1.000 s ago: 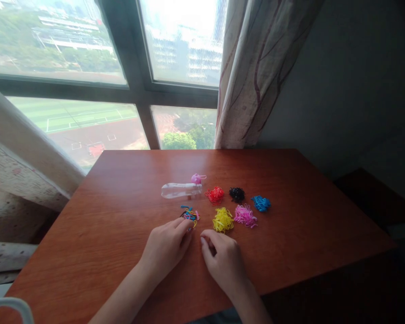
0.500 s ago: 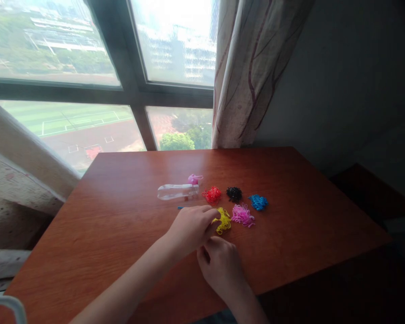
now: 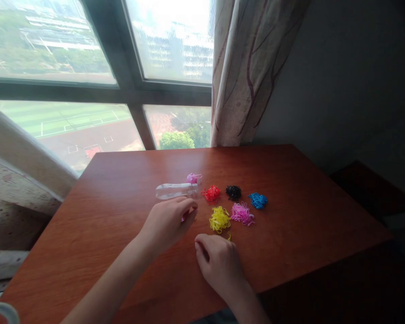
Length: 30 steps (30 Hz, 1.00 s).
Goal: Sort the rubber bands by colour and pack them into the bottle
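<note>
My left hand (image 3: 168, 219) is over the table just in front of the clear plastic bottle (image 3: 175, 191), thumb and fingers curled together. What they hold, if anything, is hidden; small bits of pink and yellow show under the fingers. Against the tabletop rests my right hand (image 3: 220, 261), its fingers curled in and their contents out of sight. A loose yellow band (image 3: 229, 236) lies by its knuckles. Just beyond is a pile of yellow rubber bands (image 3: 220, 219), with a pile of pink rubber bands (image 3: 242, 213) to its right.
Farther back are piles of red bands (image 3: 211, 194), black bands (image 3: 233, 192) and blue bands (image 3: 258, 200). A pink cap with a loop (image 3: 192, 178) lies behind the bottle. The wooden table (image 3: 121, 180) meets a window and curtains (image 3: 249, 67).
My left hand has moved left, away from the yellow pile, uncovering it. A loose yellow band now shows beside my right hand, which has stayed nearly in place.
</note>
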Each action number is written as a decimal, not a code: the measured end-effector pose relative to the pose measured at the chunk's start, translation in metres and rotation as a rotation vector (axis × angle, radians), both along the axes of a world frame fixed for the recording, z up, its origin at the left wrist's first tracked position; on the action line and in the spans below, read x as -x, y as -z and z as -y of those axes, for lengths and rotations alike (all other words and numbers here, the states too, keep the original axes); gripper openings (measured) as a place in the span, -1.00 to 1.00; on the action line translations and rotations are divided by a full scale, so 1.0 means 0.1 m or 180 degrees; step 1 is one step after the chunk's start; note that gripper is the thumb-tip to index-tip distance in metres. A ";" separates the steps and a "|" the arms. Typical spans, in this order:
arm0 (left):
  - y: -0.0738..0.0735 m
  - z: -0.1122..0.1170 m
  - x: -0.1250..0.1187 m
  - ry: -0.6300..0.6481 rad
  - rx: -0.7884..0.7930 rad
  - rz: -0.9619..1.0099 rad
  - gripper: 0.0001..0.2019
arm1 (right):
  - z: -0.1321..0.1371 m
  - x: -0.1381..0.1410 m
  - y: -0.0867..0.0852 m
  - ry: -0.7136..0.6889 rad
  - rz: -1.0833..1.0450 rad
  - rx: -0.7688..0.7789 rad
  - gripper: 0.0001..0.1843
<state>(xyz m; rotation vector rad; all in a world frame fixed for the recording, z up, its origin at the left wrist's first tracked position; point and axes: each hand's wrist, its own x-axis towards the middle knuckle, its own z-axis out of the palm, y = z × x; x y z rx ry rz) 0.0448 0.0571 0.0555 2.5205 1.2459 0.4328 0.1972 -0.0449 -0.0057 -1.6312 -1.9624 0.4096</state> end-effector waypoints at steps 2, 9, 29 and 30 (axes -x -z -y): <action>0.00 0.01 0.11 -0.0128 0.0042 -0.0065 -0.86 | 0.01 0.00 0.00 0.0025 -0.0085 -0.0045 -0.81; 0.15 0.11 0.44 -0.0515 0.0237 -0.0126 -0.77 | 0.26 -0.44 0.09 0.0602 -0.0359 -0.0363 -0.80; 0.35 0.18 0.52 -0.0562 0.0619 0.0006 -0.80 | 0.21 -0.70 0.16 0.0530 -0.0113 -0.0558 -0.72; 0.36 0.18 0.52 -0.0556 0.0627 0.0013 -0.81 | 0.21 -0.69 0.15 0.0540 -0.0146 -0.0578 -0.72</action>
